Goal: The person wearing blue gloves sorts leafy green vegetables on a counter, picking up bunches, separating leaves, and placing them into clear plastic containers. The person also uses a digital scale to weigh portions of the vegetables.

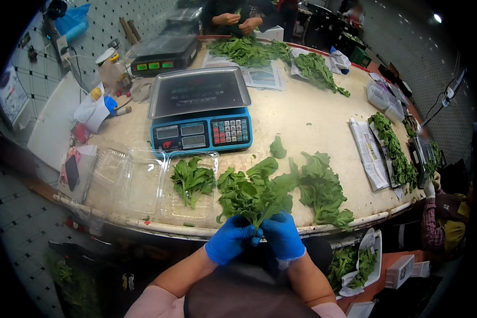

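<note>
Both my hands wear blue gloves and meet at the table's near edge. Between them they grip the stems of a bunch of leafy greens, its leaves spreading away from me over the tabletop. My left hand pinches the stem ends, and my right hand closes on them from the other side. To the right lies a loose pile of greens, with a single leaf farther off. Left of the bunch, a clear plastic tray holds a smaller portion of greens.
A blue digital scale with a metal pan stands beyond the trays, and a black scale behind it. More clear trays sit at left beside a phone. Across the table a person's hands handle greens; another person works at right.
</note>
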Demonstrator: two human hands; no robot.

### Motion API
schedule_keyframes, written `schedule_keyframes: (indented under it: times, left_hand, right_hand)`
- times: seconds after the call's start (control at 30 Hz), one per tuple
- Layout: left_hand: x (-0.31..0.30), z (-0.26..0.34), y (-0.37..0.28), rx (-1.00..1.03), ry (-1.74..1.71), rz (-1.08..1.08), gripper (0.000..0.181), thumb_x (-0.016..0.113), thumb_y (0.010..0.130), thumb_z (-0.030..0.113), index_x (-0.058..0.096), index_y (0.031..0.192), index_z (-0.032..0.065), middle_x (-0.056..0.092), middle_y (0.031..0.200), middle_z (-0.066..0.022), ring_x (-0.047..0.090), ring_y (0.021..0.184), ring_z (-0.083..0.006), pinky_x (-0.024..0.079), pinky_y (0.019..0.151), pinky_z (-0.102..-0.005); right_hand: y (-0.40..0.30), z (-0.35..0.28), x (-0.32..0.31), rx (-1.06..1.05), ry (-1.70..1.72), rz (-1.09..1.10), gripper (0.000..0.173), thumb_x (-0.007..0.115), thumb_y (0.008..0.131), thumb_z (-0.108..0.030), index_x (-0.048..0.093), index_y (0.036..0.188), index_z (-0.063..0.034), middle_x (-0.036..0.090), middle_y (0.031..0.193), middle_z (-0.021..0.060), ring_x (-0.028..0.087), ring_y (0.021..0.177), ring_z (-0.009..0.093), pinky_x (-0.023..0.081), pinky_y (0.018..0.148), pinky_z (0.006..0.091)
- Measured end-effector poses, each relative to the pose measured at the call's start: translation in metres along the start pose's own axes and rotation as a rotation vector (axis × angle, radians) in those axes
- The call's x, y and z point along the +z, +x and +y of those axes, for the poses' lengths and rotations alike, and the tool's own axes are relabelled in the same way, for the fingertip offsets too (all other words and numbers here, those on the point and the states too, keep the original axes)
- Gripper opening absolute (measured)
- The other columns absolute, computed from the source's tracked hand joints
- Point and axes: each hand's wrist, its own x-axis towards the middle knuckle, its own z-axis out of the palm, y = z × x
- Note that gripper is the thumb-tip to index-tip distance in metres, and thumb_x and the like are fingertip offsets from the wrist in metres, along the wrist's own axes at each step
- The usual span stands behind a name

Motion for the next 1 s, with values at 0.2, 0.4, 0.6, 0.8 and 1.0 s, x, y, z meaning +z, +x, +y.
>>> schedule_keyframes:
  times: [0.2,0.4,0.6,0.8,1.0]
  left_hand:
    - [-0.006,-0.003,0.005,-0.027,-0.109,-0.012,0.034,0.069,0.084,0.014,0.056,0.113,0.0031,0.062,0.089,-0.0071,0.06,0.078,-0.0161,0.049,0.069,-0.0267]
    - [-0.01,-0.008,0.007,0.028,-0.194,-0.092,0.037,0.065,0.087,0.015,0.05,0.119,0.0036,0.06,0.094,-0.0078,0.057,0.08,-0.0162,0.047,0.07,-0.0269]
    - [-0.004,-0.008,0.006,0.207,0.305,0.249,0.019,0.066,0.086,0.012,0.06,0.1,-0.0001,0.063,0.086,-0.0082,0.058,0.075,-0.0157,0.047,0.069,-0.0273]
    - [-0.001,-0.01,0.003,0.367,0.63,0.386,0.014,0.069,0.083,0.007,0.064,0.093,-0.001,0.065,0.084,-0.0063,0.06,0.072,-0.0122,0.049,0.065,-0.0251]
    - [-0.005,-0.021,0.004,0.554,0.822,0.41,0.023,0.07,0.081,0.006,0.064,0.101,-0.0028,0.069,0.092,-0.0077,0.062,0.083,-0.0116,0.051,0.071,-0.0267]
  right_hand:
    - [0.005,0.007,-0.006,0.013,0.13,0.004,0.025,0.062,0.083,-0.01,0.062,0.105,0.0015,0.067,0.098,0.0112,0.064,0.086,0.02,0.051,0.079,0.0322]
    - [0.014,0.007,-0.013,-0.175,0.176,0.117,0.023,0.059,0.087,-0.017,0.064,0.1,0.0008,0.065,0.086,0.0069,0.055,0.067,0.013,0.044,0.064,0.027]
    - [0.003,-0.011,0.007,-0.33,-0.469,0.427,0.008,0.066,0.085,-0.009,0.067,0.082,-0.0007,0.055,0.07,-0.0004,0.049,0.062,0.008,0.041,0.06,0.0235]
    - [0.001,-0.001,0.024,-0.81,-1.034,0.342,0.02,0.075,0.07,0.003,0.067,0.087,-0.0027,0.056,0.068,0.0038,0.056,0.056,0.011,0.043,0.051,0.0232]
    - [0.004,0.003,0.023,-0.809,-1.058,0.334,0.021,0.076,0.068,0.003,0.067,0.087,-0.0021,0.057,0.068,0.0059,0.058,0.056,0.013,0.044,0.052,0.0246]
